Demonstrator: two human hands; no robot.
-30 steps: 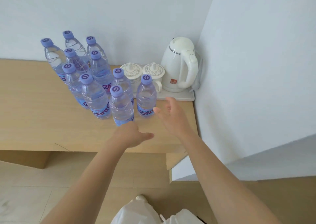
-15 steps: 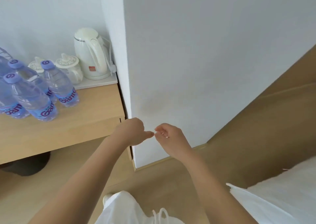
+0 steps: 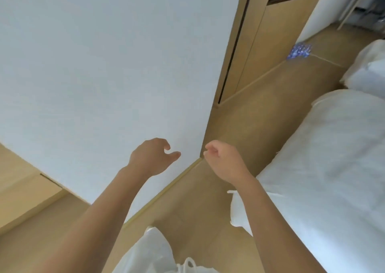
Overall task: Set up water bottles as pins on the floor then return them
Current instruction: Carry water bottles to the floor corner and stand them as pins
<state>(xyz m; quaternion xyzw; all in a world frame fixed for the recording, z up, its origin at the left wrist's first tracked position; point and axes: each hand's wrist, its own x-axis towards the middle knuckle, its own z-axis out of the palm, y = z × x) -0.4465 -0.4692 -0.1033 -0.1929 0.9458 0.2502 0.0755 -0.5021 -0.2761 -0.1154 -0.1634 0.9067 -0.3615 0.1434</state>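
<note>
Water bottles: a small blurred cluster of clear bottles with blue labels, standing on the floor far down the passage, near the foot of a wooden door. Too distant to count. Well apart from both hands.

Left hand: raised in front of the white wall, fingers loosely curled, thumb out; grip released, holding nothing.

Right hand: raised just beside the left, apart from it, fingers curled inward; the grip looks slack and nothing shows in it.

Wall: a broad white corner fills the left and centre of the view; its vertical edge stands just above the gap between the two hands.

Skirting strip: light wood, running along the base of the wall below the hands.

Floor: tan wood, a narrow lane running between wall and bed toward the bottles.

Bed: white bedding, along the right side of the lane, its near corner hanging beside the right forearm. A second white heap lies farther back, near the bottles.

Tabletop: a light wooden edge, lower left.

White clothing: bottom centre, with a drawstring.
</note>
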